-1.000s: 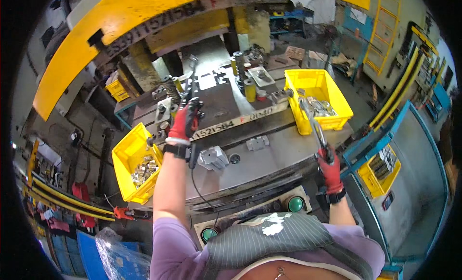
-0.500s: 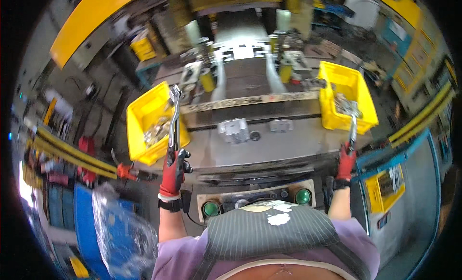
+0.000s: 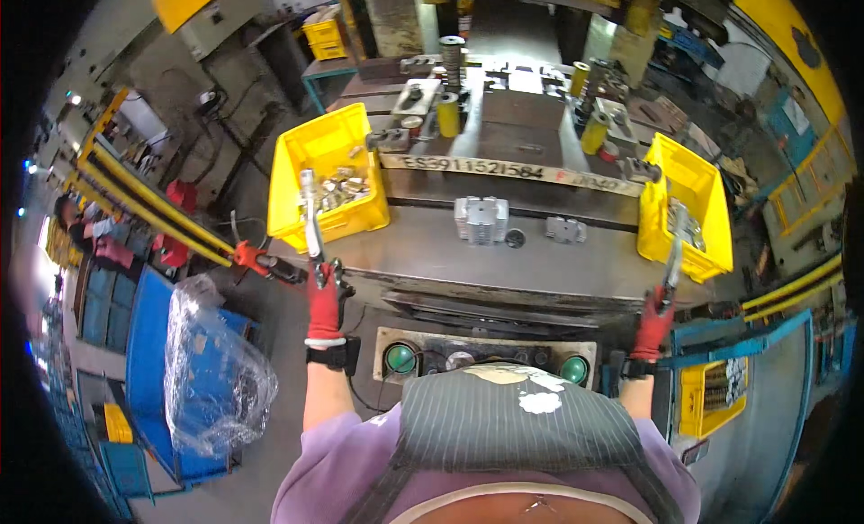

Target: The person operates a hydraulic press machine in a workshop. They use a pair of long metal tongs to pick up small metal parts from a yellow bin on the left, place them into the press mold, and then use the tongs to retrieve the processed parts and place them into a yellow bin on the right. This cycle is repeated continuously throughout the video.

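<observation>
My left hand (image 3: 324, 301), in a red glove, grips a long metal tong (image 3: 311, 216) whose tip reaches into the left yellow bin (image 3: 317, 148) of small metal parts. My right hand (image 3: 654, 321), also in a red glove, holds a second metal tong (image 3: 676, 251) that points into the right yellow bin (image 3: 688, 175), which also holds metal parts. Between the bins lies the grey press table (image 3: 432, 249) with two small metal blocks (image 3: 481, 219) on it.
The press die with yellow cylinders (image 3: 447, 114) stands at the back. Two green buttons (image 3: 400, 357) sit on the panel below the table. A plastic-wrapped blue cart (image 3: 211, 371) is at my left, yellow rails (image 3: 148, 204) beyond it, another yellow crate (image 3: 711, 393) low right. A person (image 3: 90, 231) stands far left.
My left hand pulled back from the die to the left bin with its tong. My right hand stayed by the right bin. My head turned so the press sits centred.
</observation>
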### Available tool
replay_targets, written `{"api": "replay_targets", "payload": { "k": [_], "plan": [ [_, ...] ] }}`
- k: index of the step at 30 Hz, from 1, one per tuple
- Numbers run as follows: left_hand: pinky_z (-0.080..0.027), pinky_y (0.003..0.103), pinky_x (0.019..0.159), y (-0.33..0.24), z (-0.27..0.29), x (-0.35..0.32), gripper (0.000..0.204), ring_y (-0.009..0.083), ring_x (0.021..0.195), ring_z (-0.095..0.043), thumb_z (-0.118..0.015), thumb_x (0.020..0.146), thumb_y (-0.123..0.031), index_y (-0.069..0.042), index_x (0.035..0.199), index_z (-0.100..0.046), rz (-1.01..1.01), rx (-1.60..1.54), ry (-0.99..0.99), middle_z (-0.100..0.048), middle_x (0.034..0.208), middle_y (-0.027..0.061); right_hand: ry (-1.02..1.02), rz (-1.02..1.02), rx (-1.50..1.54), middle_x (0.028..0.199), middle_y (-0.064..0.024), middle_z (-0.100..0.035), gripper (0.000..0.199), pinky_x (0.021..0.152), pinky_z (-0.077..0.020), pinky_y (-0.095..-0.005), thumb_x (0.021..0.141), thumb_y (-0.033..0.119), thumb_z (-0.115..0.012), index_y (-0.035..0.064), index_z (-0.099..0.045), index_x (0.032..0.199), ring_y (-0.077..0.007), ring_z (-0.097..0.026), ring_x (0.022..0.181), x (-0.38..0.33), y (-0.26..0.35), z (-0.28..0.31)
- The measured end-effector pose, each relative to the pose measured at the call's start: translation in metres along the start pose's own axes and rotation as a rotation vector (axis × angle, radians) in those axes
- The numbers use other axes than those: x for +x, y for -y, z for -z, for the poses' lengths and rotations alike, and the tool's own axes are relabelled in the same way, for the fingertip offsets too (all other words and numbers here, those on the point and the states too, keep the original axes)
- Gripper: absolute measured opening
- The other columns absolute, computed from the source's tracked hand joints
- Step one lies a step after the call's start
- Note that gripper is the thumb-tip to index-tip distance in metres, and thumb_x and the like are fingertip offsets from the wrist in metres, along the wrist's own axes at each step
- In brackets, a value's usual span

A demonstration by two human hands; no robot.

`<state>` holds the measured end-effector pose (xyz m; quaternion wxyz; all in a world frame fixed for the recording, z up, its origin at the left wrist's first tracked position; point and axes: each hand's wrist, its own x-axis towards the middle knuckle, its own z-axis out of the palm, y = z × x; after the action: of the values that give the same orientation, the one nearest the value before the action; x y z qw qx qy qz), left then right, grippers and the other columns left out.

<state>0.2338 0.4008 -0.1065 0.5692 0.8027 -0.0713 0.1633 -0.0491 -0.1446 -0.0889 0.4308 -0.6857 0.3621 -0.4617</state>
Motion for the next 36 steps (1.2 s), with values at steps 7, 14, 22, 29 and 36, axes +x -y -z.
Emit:
{"api": "replay_targets", "payload": {
  "k": [7,14,22,29,36],
  "plan": [
    [-0.040,0.021,0.043,-0.108,-0.062,-0.026,0.021,0.0065,0.050,-0.043,-0.046,0.089,-0.014,-0.008,0.109,-0.045,0.225,-0.354,0.165,-0.048,0.071,-0.0009,0.452,0.117,-0.225,0.087,-0.0126,-0.060,0.049,0.070,-0.0455,-0.0320,0.071,0.015,-0.064,0.0113,-0.049,0.118,-0.0242,-0.060,0.079,-0.060,0.042,-0.034],
    [-0.042,0.021,0.072,-0.097,-0.079,-0.047,0.043,0.0078,0.081,-0.051,-0.048,0.086,-0.003,-0.001,0.126,-0.036,0.311,-0.321,0.352,-0.054,0.091,0.0030,0.473,0.084,-0.170,0.085,-0.0120,-0.061,0.053,0.071,-0.0457,-0.0315,0.072,0.016,-0.065,0.0116,-0.046,0.121,-0.0226,-0.060,0.078,-0.063,0.073,-0.054],
    [-0.041,0.019,0.063,-0.106,-0.074,-0.054,0.047,0.0065,0.073,-0.048,-0.048,0.085,-0.003,-0.003,0.129,-0.032,0.337,-0.462,0.415,-0.052,0.088,0.0009,0.456,0.420,-0.105,0.091,-0.0129,-0.060,0.050,0.069,-0.0460,-0.0373,0.077,0.023,-0.058,0.0107,-0.042,0.122,-0.0315,-0.058,0.083,0.029,0.180,-0.146],
    [-0.042,0.021,0.047,-0.123,-0.085,-0.052,0.026,0.0057,0.060,-0.046,-0.046,0.088,-0.008,-0.006,0.114,-0.042,0.217,-0.434,0.353,-0.050,0.078,-0.0004,0.513,0.429,-0.551,0.091,-0.0208,-0.059,0.041,0.073,-0.0464,-0.0416,0.075,0.032,-0.057,0.0016,-0.049,0.102,-0.0332,-0.058,0.085,0.101,0.213,-0.254],
    [-0.040,0.019,0.064,-0.075,-0.055,-0.066,0.043,0.0058,0.076,-0.047,-0.048,0.085,-0.002,0.000,0.126,-0.034,0.387,-0.467,0.310,-0.050,0.090,0.0014,0.631,0.390,-0.576,0.088,-0.0204,-0.060,0.040,0.073,-0.0460,-0.0419,0.076,0.030,-0.058,0.0057,-0.048,0.106,-0.0341,-0.057,0.090,0.090,0.202,-0.267]
  ]
}}
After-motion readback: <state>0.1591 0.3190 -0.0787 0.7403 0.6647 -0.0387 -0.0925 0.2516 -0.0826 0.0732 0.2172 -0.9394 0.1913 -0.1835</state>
